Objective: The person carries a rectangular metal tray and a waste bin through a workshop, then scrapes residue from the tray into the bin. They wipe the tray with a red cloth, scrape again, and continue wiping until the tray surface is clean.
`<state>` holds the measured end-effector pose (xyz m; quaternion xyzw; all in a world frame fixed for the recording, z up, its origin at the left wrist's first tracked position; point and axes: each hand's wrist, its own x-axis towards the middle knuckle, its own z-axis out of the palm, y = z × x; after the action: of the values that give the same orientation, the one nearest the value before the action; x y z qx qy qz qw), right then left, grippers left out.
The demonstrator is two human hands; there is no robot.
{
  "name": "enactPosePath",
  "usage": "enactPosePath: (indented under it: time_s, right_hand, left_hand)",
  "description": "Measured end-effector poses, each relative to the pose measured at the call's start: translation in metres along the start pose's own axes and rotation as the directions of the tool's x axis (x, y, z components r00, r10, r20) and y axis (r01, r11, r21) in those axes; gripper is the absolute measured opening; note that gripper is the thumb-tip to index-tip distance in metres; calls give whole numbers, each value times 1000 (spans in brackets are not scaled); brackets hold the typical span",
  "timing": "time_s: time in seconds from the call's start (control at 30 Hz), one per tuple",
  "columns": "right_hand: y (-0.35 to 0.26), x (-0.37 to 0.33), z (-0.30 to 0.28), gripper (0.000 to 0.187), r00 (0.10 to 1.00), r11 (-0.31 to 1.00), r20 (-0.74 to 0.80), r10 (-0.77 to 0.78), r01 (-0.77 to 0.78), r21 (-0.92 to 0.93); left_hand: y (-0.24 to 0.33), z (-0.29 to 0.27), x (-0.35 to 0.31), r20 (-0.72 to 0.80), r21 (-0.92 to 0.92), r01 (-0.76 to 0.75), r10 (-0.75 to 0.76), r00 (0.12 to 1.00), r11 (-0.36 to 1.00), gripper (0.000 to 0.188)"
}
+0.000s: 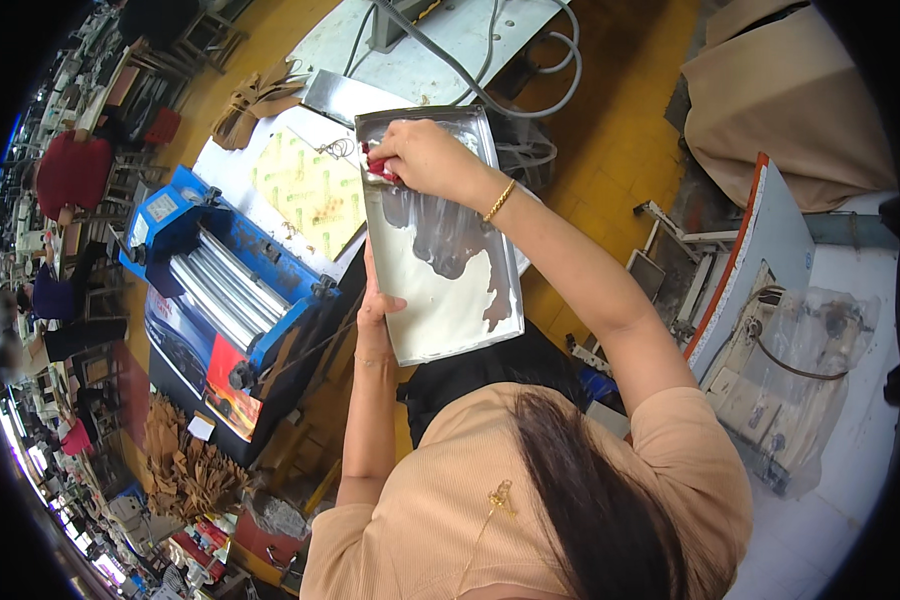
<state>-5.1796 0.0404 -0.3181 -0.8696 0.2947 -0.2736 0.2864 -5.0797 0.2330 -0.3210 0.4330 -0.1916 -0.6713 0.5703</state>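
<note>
A shallow rectangular metal tray (455,262), its floor partly covered by a white paste or liquid (425,310), is located to the right of a blue-framed roller machine (225,285). The left hand (374,306) grasps its left wall toward the near end, thumb over the rim; the right hand (426,156) pinches a red wad (378,166), probably soft, near the far left corner. The tray is probably stiff and fairly light, its wet-looking floor slippery; the outer side walls probably offer the surest hold

Red cloth (377,165), slvr tray (460,260), wht paste (420,310), blu machine (270,262).
</note>
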Motion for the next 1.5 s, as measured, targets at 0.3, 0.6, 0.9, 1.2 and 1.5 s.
enactPosePath:
  time_s: [0.3, 0.6, 0.9, 1.2, 1.5]
  right_hand:
    - [-25, -32, 21, 22, 990, 988, 130, -60, 40, 147]
    - [-44, -60, 35, 20, 984, 972, 132, -119, 88, 220]
    - [-53, -79, 45, 23, 946, 959, 221, -238, 193, 205]
    - [-51, -74, 28, 20, 831, 938, 460, -314, 197, 285]
    - [-2, -44, -48, 24, 824, 846, 567, 14, -312, 433]
  left_hand:
    - [5, -21, 4, -43, 15, 7, -6, 999, 1000, 102]
    - [-12, -54, 26, -254, -121, -27, -4, 967, 992, 82]
    - [-1, -33, 27, -254, 48, -101, 110, 961, 994, 74]
    - [-12, -48, 35, -114, -258, 15, -46, 992, 966, 60]
    - [9, -33, 34, -67, -90, -127, 121, 990, 988, 60]
